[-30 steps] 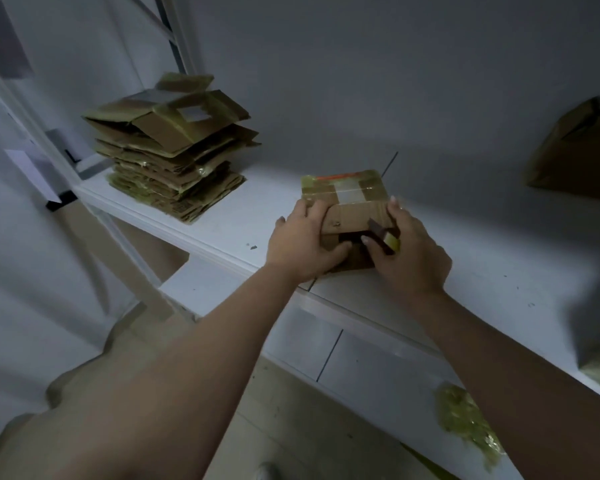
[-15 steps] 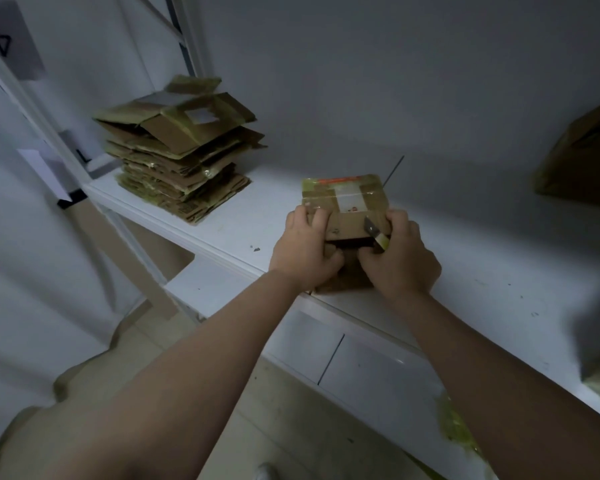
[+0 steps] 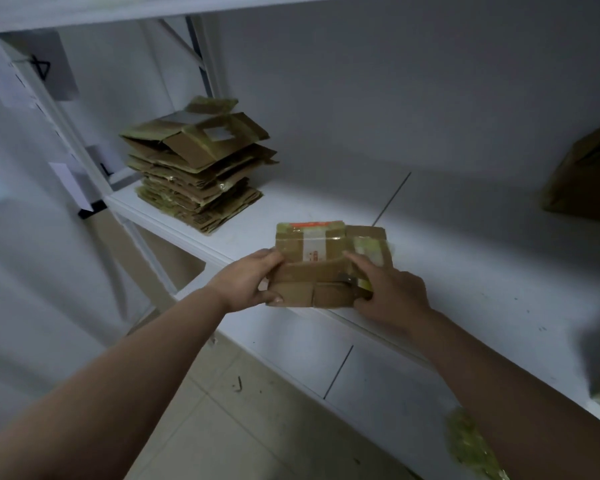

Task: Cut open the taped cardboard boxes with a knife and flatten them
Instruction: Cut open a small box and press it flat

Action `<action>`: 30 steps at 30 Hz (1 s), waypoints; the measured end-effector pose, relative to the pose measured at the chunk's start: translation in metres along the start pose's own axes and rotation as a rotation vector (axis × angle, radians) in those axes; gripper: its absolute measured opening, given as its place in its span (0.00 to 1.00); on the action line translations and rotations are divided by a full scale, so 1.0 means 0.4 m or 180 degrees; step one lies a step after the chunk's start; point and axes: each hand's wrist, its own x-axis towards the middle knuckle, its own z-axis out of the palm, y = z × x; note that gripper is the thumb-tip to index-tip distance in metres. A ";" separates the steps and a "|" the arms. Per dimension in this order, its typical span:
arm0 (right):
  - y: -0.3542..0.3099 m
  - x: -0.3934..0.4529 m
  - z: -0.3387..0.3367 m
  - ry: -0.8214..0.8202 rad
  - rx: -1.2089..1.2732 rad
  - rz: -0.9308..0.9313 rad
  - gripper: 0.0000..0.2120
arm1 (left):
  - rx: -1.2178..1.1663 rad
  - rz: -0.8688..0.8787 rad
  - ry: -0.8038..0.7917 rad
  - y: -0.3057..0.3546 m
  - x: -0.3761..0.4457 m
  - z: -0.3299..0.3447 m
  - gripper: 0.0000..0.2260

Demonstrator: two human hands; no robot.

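1. A person's left hand grips the left edge of a taped cardboard box at the front of a white shelf.
2. The right hand pinches a small knife against the box, its blade mostly hidden.
3. Flattened boxes sit stacked well apart, rear left.

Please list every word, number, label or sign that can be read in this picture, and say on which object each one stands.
None can be read.
Cardboard box held by both hands: orange strip and white label with small red marks, too blurred.
Stack of flattened boxes: a blank-looking white label on top and dark print on a lower edge, too small.
Papers on the shelf post: no text visible.
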 end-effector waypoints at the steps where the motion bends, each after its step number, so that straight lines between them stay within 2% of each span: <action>1: 0.001 0.009 0.000 -0.0161 -0.0002 -0.0055 0.35 | -0.0017 0.0036 -0.0001 -0.014 -0.004 0.010 0.22; 3: 0.011 0.032 -0.016 -0.0478 0.0157 -0.0041 0.28 | 0.0068 0.0088 -0.0083 -0.028 -0.006 0.018 0.14; 5: 0.027 0.054 -0.038 -0.0583 0.0599 0.0113 0.23 | 0.0151 0.0125 -0.0194 -0.031 -0.003 0.016 0.14; 8: 0.036 0.090 -0.048 0.0146 0.0891 0.0360 0.19 | 0.0244 -0.0079 -0.0231 -0.007 0.013 -0.010 0.28; 10: 0.029 0.114 -0.040 0.0740 0.0519 0.0417 0.15 | 0.0584 -0.0287 -0.0142 0.022 0.049 -0.027 0.37; 11: 0.021 0.124 -0.036 0.0921 0.0304 0.0400 0.15 | 0.0798 -0.0383 -0.0088 0.040 0.072 -0.031 0.37; 13: 0.004 0.140 -0.028 0.1145 0.0071 0.0307 0.15 | 0.1270 -0.0580 0.0093 0.081 0.119 -0.031 0.29; 15: -0.008 0.154 -0.022 0.1232 0.0013 0.0169 0.15 | 0.1357 -0.0829 0.0320 0.121 0.155 -0.016 0.20; 17: -0.007 0.172 -0.002 0.0962 -0.0237 0.0051 0.19 | 0.1154 -0.0910 0.0425 0.142 0.180 0.019 0.20; 19: 0.005 0.185 0.024 0.0422 -0.0519 0.0002 0.26 | 0.1051 -0.0836 0.0407 0.141 0.191 0.067 0.24; 21: 0.016 0.193 0.061 0.0074 -0.0600 -0.0074 0.32 | 0.1060 -0.0850 0.0119 0.118 0.190 0.110 0.28; 23: 0.021 0.199 0.096 -0.0047 -0.0611 -0.0175 0.36 | 0.0982 -0.0943 -0.0104 0.093 0.181 0.149 0.29; 30: 0.020 0.232 0.095 -0.0341 -0.0463 0.0041 0.31 | 0.0881 -0.0978 -0.0265 0.069 0.204 0.152 0.29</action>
